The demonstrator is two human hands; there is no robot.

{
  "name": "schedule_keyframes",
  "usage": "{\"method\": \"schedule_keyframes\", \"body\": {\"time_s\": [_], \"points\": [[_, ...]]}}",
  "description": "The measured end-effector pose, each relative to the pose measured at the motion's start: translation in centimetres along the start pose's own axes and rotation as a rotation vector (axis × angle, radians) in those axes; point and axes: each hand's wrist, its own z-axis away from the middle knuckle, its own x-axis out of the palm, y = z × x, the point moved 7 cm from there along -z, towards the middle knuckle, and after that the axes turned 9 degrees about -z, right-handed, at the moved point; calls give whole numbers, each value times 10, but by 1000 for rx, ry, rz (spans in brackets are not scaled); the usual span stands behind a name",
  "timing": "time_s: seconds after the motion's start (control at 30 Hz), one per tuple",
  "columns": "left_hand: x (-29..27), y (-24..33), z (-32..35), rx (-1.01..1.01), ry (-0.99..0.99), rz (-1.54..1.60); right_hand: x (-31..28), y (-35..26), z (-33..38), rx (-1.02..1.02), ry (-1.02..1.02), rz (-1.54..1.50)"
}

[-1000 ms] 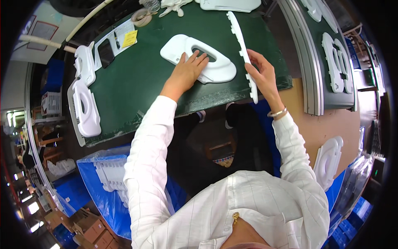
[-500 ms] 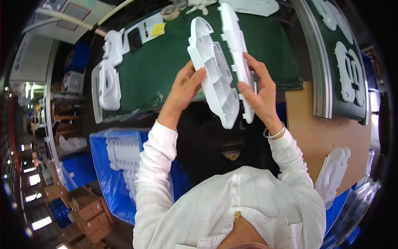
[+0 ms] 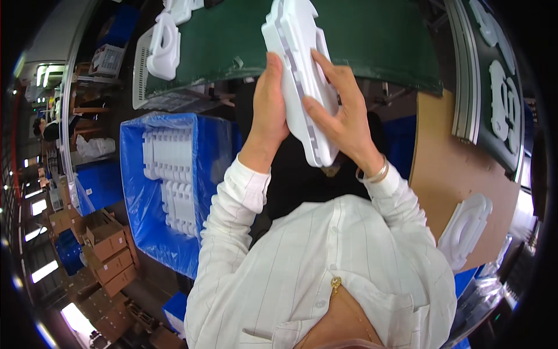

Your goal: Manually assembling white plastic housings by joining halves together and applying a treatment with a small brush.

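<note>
A stack of two white moulded foam parts [image 3: 299,70] stands on edge in front of my chest, below the green table's front edge [image 3: 372,52]. My left hand [image 3: 268,110] presses flat against its left face. From the other side, my right hand [image 3: 340,116] clasps it with fingers spread over the right face; a bracelet sits on that wrist. Both sleeves are white with thin stripes.
A blue-lined bin [image 3: 174,186] at my left holds several stacked white foam parts. Another white foam part [image 3: 164,46] lies on the table's left end. More foam parts sit on a conveyor [image 3: 500,87] at right and by a brown board [image 3: 468,227]. Cardboard boxes [image 3: 107,250] stand lower left.
The flat part on the table and the part in my right hand were brought together, lifted off the table and drawn down toward my chest. My head has tilted lower.
</note>
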Motion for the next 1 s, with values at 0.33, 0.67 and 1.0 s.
{"method": "schedule_keyframes", "body": {"time_s": [0.33,0.67,1.0], "points": [[11,-10,15,22,37,24,-4,6,10,65,66,-89],[6,-8,18,24,118,12,3,3,19,11,32,56],[7,-9,21,-9,101,-33,9,2,22,-43,17,129]]}}
